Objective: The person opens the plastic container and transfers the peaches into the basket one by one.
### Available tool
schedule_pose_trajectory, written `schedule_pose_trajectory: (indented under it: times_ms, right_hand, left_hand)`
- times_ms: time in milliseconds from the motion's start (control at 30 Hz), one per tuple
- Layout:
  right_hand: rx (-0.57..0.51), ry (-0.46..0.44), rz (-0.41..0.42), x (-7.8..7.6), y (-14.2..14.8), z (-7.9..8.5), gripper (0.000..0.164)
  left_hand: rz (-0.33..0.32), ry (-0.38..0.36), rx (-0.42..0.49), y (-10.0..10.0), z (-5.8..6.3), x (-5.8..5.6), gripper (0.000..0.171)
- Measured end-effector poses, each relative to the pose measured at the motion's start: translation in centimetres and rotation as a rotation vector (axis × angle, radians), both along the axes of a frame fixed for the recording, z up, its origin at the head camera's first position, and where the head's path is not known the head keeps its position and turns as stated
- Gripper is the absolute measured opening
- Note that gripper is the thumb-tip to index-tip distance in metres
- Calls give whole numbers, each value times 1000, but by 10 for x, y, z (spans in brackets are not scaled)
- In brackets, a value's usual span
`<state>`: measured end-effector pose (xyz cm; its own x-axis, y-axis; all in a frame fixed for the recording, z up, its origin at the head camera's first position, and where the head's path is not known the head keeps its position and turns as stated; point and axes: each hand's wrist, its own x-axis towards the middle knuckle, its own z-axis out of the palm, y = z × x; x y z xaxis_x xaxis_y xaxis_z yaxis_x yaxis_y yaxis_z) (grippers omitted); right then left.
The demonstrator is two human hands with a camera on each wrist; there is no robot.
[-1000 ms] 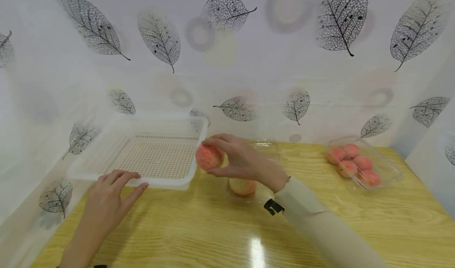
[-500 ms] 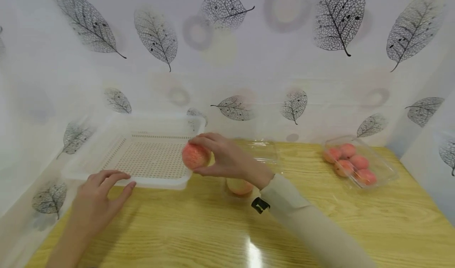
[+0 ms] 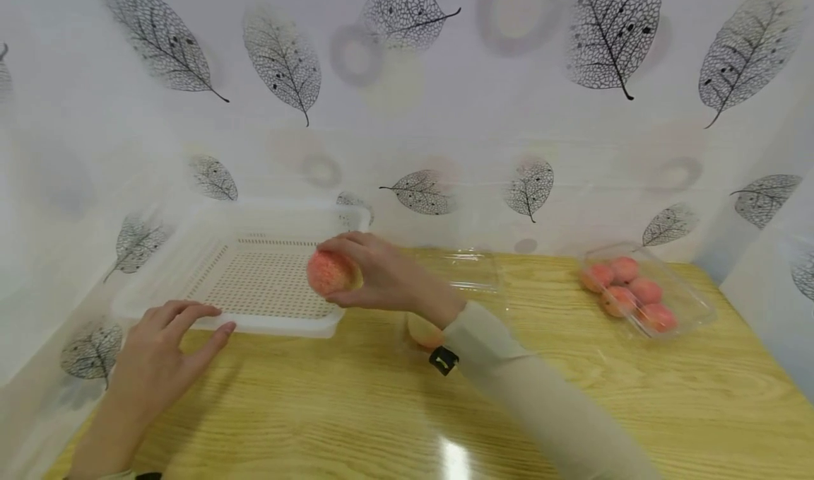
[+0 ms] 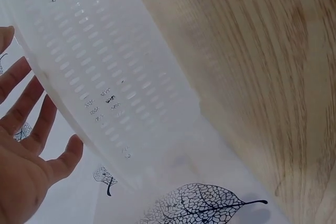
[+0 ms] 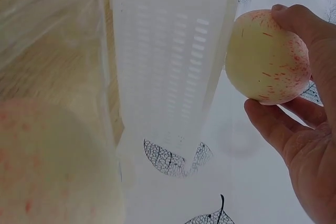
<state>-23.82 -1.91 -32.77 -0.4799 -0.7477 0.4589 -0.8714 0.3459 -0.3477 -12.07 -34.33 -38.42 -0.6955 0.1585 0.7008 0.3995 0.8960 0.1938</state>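
Observation:
My right hand (image 3: 391, 275) grips a red and yellow peach (image 3: 329, 273) between thumb and fingertips, above the right rim of a white perforated plastic basket (image 3: 286, 323). In the right wrist view the peach (image 5: 265, 59) shows its pale yellow side with red streaks, beside the basket wall (image 5: 163, 61). The fingers of my left hand (image 3: 149, 367) lie loosely at the basket's near rim. Seen from the left wrist, this hand (image 4: 26, 161) has its fingertips along the rim, not wrapped round it. No fruit shows in the visible part of the basket.
Under my right forearm stands a clear plastic box (image 3: 467, 271) with another peach (image 3: 422, 333), partly hidden by the sleeve. Farther right, a second clear box (image 3: 693, 307) holds several peaches (image 3: 645, 290). A leaf-patterned sheet (image 3: 420, 126) hangs behind the wooden table (image 3: 318, 409).
My right hand has carried the peach leftward, from beside the basket to over its right rim. My left hand stays at the near rim, shifted slightly left in view.

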Motion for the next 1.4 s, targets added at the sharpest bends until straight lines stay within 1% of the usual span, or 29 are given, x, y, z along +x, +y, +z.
schedule_pose_trajectory:
  times_ms: [133, 233, 633, 733, 867, 967, 1167, 1400]
  right_hand:
    - [11, -68, 11, 0, -10, -2, 66]
    - [28, -101, 12, 0, -17, -4, 67]
    - [127, -133, 21, -7, -38, -8, 66]
    - [163, -147, 13, -10, -43, -9, 66]
    - [198, -169, 7, -14, -52, -12, 68]
    - [213, -165, 11, -18, -60, -16, 66]
    - [247, -161, 9, -23, -74, -20, 64]
    - [313, -213, -9, -24, -89, -23, 62]
  left_hand:
    - [5, -5, 4, 1, 1, 0, 33]
    - [6, -4, 3, 1, 1, 0, 34]
    - [17, -11, 22, 3, 3, 0, 32]
    - [17, -20, 27, 4, 2, 0, 31]
    - [33, -38, 32, 4, 2, 2, 31]
    - [45, -41, 32, 3, 2, 2, 30]
    - [38, -33, 30, 3, 2, 0, 30]
    - [37, -38, 33, 3, 2, 1, 31]
